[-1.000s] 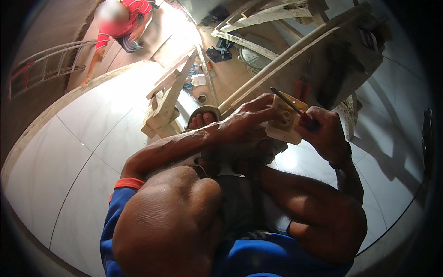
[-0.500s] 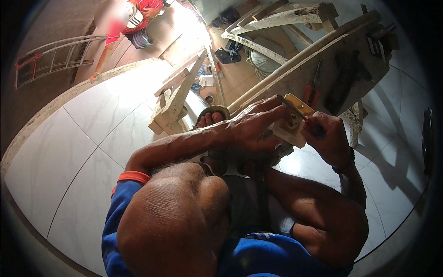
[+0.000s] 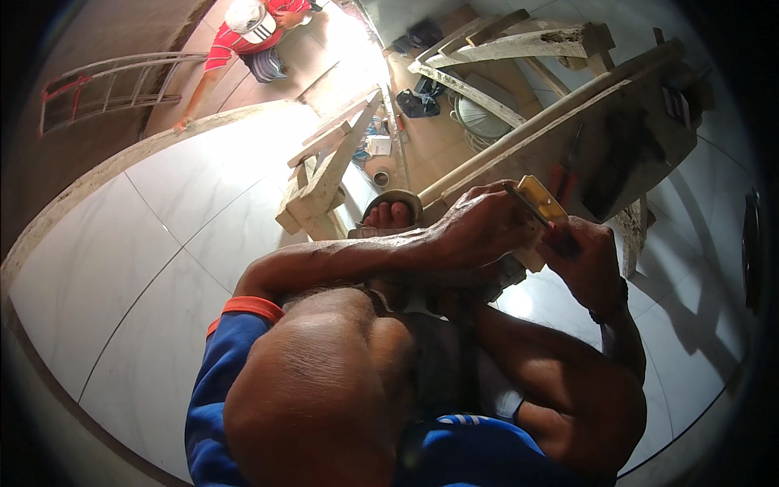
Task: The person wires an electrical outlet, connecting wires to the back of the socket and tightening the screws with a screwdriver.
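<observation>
My left hand [image 3: 487, 227] is closed around a small cream and yellow plastic box [image 3: 545, 199], its fingers covering much of the near side. In my right hand [image 3: 586, 264] is a screwdriver with a reddish, dark handle. The dark shaft of the screwdriver [image 3: 527, 204] slants up and left across the box, and its end reaches the fingertips of my left hand. Whether the tip touches the box cannot be made out. Both hands are held above my bent knees, close to the edge of a wooden board.
Red-handled pliers [image 3: 562, 178] and a dark tool [image 3: 618, 154] lie on the board [image 3: 519, 154]. A wooden trestle [image 3: 329, 174] stands left of my foot. At the far left are a metal ladder [image 3: 114, 89] and a crouching person in red [image 3: 235, 40].
The box has turned, so its cream inner face shows less and its yellow side more. My left fingers cover more of it. The surroundings have shifted slightly right in view.
</observation>
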Tool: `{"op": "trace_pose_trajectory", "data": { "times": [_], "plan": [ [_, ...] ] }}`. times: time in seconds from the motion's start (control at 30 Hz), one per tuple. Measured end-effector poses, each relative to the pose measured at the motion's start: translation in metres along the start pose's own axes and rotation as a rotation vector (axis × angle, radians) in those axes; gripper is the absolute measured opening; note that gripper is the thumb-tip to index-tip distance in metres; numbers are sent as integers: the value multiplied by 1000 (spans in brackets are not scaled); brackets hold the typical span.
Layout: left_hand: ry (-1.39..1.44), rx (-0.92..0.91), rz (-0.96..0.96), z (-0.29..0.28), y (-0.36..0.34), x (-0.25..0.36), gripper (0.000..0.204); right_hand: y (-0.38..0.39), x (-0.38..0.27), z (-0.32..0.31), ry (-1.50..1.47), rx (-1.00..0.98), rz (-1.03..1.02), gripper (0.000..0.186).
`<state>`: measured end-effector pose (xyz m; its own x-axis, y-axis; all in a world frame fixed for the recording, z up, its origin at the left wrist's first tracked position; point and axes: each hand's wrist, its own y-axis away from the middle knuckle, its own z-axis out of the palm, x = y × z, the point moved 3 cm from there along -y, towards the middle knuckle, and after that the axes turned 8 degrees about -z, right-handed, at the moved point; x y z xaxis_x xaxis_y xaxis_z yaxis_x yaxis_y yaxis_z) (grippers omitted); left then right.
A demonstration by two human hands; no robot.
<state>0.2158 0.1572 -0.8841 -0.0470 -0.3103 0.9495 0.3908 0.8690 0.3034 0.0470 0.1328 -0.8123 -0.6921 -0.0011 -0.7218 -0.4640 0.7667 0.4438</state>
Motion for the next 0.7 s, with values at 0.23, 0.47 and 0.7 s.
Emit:
{"op": "trace_pose_trajectory", "data": {
  "times": [0.23,0.47,0.7],
  "plan": [
    [-103,-141,-64,7,2,4,28,-9,-14,-6,0,-55,-58,18],
    [-142,-111,-262,4,8,-4,19,-17,-9,-3,-25,-141,-98,26],
    [20,-55,-72,-6,3,2,17,-18,-1,1,0,-113,-195,16]
  ]
}}
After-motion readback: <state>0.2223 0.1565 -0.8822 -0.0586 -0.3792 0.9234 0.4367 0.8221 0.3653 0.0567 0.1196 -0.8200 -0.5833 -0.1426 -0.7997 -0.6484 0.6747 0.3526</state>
